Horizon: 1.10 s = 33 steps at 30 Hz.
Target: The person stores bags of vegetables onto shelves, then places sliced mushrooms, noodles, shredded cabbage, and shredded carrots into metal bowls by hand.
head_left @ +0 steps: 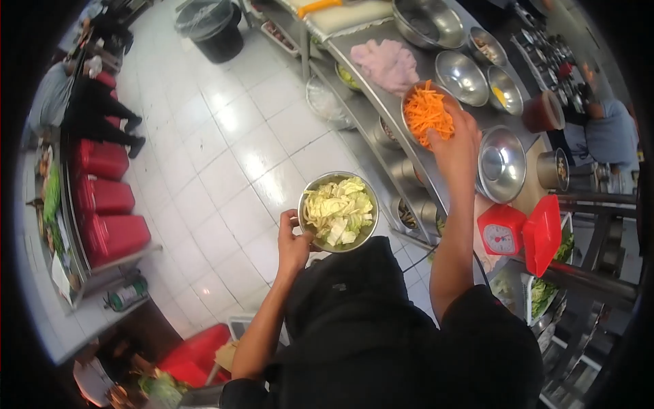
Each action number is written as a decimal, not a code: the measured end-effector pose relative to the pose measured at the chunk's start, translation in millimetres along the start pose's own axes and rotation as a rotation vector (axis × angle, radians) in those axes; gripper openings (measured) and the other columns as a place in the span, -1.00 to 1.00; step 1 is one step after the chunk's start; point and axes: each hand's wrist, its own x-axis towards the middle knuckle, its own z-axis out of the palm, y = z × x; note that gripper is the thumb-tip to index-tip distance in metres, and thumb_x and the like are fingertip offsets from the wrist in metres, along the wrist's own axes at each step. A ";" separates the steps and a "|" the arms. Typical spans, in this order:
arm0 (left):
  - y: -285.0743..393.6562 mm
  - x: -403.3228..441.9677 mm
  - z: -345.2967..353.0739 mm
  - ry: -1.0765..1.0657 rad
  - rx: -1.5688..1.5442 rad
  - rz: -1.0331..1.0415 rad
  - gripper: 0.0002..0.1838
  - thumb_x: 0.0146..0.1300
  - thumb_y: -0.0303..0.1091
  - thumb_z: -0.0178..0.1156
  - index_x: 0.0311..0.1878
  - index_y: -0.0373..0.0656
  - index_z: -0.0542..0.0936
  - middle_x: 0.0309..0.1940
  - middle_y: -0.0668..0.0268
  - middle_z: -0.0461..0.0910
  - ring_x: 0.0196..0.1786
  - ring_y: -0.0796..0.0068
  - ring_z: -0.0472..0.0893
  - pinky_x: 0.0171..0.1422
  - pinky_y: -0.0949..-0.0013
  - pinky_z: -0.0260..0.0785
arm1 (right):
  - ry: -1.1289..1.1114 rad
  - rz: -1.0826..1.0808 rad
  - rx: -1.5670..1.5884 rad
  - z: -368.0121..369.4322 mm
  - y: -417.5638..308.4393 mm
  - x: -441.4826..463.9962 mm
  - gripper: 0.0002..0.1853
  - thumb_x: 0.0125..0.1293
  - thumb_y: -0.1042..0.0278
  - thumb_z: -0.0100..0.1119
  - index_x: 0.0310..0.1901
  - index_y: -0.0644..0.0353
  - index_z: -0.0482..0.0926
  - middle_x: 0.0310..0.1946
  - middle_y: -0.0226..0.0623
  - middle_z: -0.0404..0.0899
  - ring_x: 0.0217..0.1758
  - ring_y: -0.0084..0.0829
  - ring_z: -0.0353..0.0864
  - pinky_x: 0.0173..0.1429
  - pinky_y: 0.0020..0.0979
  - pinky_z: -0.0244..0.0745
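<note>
My left hand (295, 240) grips the rim of a metal bowl filled with chopped cabbage (340, 213), held out in front of my body above the floor. On the right, my right hand (458, 140) has its fingers around the side of a metal bowl of shredded carrot (427, 112) at the edge of the steel counter (381, 75). A pink cloth (385, 65) lies just beyond the carrot bowl. Close to my right forearm stands an empty metal bowl (501, 163). Some of my right fingers are hidden behind the carrot bowl.
More metal bowls (462, 78) line the counter, near a red kitchen scale (501, 232) and a pot (552, 170). Bowls fill the shelf below. A black bin (216, 37) stands at the back. Red containers (112, 235) sit left. Other people (102, 102) stand at both sides.
</note>
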 end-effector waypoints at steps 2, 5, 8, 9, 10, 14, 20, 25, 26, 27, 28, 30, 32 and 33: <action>16.7 10.7 3.0 -0.047 0.016 -0.013 -0.50 -0.04 -0.71 -0.03 0.04 -0.20 0.23 -0.08 0.02 0.35 -0.35 0.21 0.61 -0.48 0.33 0.58 | -0.127 0.090 -0.092 18.9 22.4 16.4 -0.32 -0.10 0.27 0.35 0.16 0.01 0.39 0.11 -0.06 0.34 0.14 -0.13 0.36 0.22 -0.23 0.27; 51.1 33.3 12.7 -0.121 0.068 -0.013 -0.48 -0.08 -0.72 -0.01 0.03 -0.15 0.25 -0.13 0.05 0.37 -0.35 0.22 0.59 -0.50 0.35 0.55 | -0.334 0.265 -0.112 37.4 22.4 33.7 -0.20 -0.17 0.20 0.39 0.22 -0.05 0.33 0.14 -0.04 0.30 0.15 -0.08 0.36 0.22 -0.27 0.28; 66.1 59.6 20.1 -0.254 0.086 0.023 -0.48 -0.08 -0.71 0.00 0.03 -0.16 0.25 -0.12 0.05 0.37 -0.35 0.23 0.59 -0.48 0.34 0.56 | -0.340 0.295 -0.075 54.4 35.6 38.0 -0.27 -0.12 0.26 0.37 0.19 0.00 0.36 0.15 -0.03 0.31 0.22 -0.08 0.31 0.25 -0.28 0.25; 74.0 70.3 22.5 -0.311 0.119 0.020 -0.49 -0.07 -0.70 0.01 0.03 -0.15 0.25 -0.11 0.04 0.37 -0.34 0.24 0.59 -0.47 0.32 0.56 | -0.328 0.286 -0.079 55.5 39.8 37.4 -0.32 -0.08 0.27 0.34 0.17 0.04 0.39 0.13 -0.01 0.34 0.20 -0.07 0.33 0.24 -0.27 0.27; 80.4 78.7 26.7 -0.344 0.118 0.019 -0.51 -0.05 -0.69 0.00 0.01 -0.16 0.26 -0.11 0.03 0.37 -0.35 0.25 0.60 -0.50 0.34 0.56 | -0.306 0.269 -0.084 54.2 44.1 40.1 -0.37 -0.05 0.28 0.32 0.15 0.07 0.41 0.11 0.00 0.37 0.18 -0.06 0.36 0.22 -0.26 0.29; 98.1 102.6 41.5 -0.489 0.154 -0.003 -0.55 -0.05 -0.67 0.01 -0.01 -0.18 0.26 -0.14 0.02 0.39 -0.36 0.26 0.60 -0.53 0.35 0.57 | -0.218 0.342 -0.001 36.6 43.9 42.4 -0.54 -0.01 0.36 0.26 0.02 0.17 0.52 -0.08 0.02 0.53 0.04 -0.08 0.49 0.12 -0.28 0.38; 110.4 128.3 58.3 -0.641 0.188 -0.028 -0.58 -0.06 -0.64 -0.02 -0.05 -0.20 0.28 -0.29 0.07 0.45 -0.37 0.27 0.60 -0.56 0.34 0.57 | -0.037 0.423 -0.002 19.2 34.4 38.6 -0.57 0.01 0.35 0.24 -0.01 0.21 0.53 -0.16 0.00 0.58 -0.03 -0.08 0.54 0.04 -0.26 0.42; 110.6 132.8 65.1 -0.652 0.246 -0.043 -0.58 -0.05 -0.63 -0.01 -0.04 -0.20 0.28 -0.32 0.11 0.46 -0.38 0.27 0.60 -0.56 0.33 0.57 | 0.091 0.510 0.142 0.4 15.6 31.8 -0.58 0.03 0.33 0.27 -0.03 0.24 0.53 -0.23 -0.08 0.62 -0.18 -0.25 0.62 -0.06 -0.36 0.45; 110.3 132.8 64.6 -0.656 0.255 -0.044 -0.58 -0.04 -0.63 -0.01 -0.03 -0.19 0.28 -0.33 0.11 0.46 -0.38 0.27 0.60 -0.56 0.33 0.58 | 0.103 0.482 0.169 -7.3 5.6 28.3 -0.59 0.04 0.34 0.27 -0.04 0.25 0.53 -0.25 -0.10 0.63 -0.21 -0.30 0.62 -0.08 -0.39 0.45; 112.5 130.9 64.8 -0.646 0.266 -0.048 -0.57 -0.04 -0.63 0.01 -0.03 -0.18 0.28 -0.34 0.13 0.46 -0.38 0.28 0.59 -0.56 0.33 0.58 | 0.115 0.447 0.199 -16.5 -5.1 25.2 -0.60 0.04 0.35 0.28 -0.05 0.26 0.53 -0.27 -0.12 0.63 -0.24 -0.34 0.62 -0.10 -0.41 0.45; 111.7 131.1 64.4 -0.643 0.271 -0.043 -0.57 -0.04 -0.63 0.01 -0.03 -0.18 0.28 -0.34 0.13 0.46 -0.38 0.28 0.60 -0.56 0.33 0.58 | 0.127 0.410 0.229 -23.5 -16.1 21.2 -0.61 0.05 0.36 0.28 -0.05 0.27 0.53 -0.29 -0.15 0.64 -0.27 -0.39 0.61 -0.12 -0.44 0.45; 111.6 132.3 65.9 -0.634 0.286 -0.041 -0.58 -0.03 -0.63 0.01 -0.02 -0.18 0.28 -0.34 0.13 0.47 -0.38 0.29 0.60 -0.56 0.33 0.57 | 0.023 0.434 0.350 -27.0 -38.0 7.3 -0.63 0.06 0.42 0.27 -0.05 0.27 0.53 -0.31 -0.20 0.63 -0.31 -0.43 0.60 -0.15 -0.45 0.45; 115.3 130.2 64.1 -0.619 0.287 -0.053 -0.58 -0.03 -0.63 0.01 -0.03 -0.18 0.29 -0.32 0.13 0.47 -0.37 0.29 0.60 -0.57 0.33 0.57 | -0.096 0.452 0.462 -22.9 -72.1 -11.4 -0.62 0.04 0.45 0.27 -0.04 0.28 0.53 -0.29 -0.21 0.62 -0.29 -0.40 0.60 -0.15 -0.44 0.46; 117.8 128.2 63.0 -0.614 0.291 -0.059 -0.58 -0.02 -0.63 0.01 -0.03 -0.18 0.29 -0.31 0.12 0.47 -0.37 0.29 0.60 -0.57 0.33 0.57 | -0.121 0.394 0.386 -13.2 -82.0 -23.6 -0.61 0.03 0.47 0.27 -0.04 0.27 0.52 -0.27 -0.22 0.61 -0.28 -0.38 0.59 -0.15 -0.44 0.46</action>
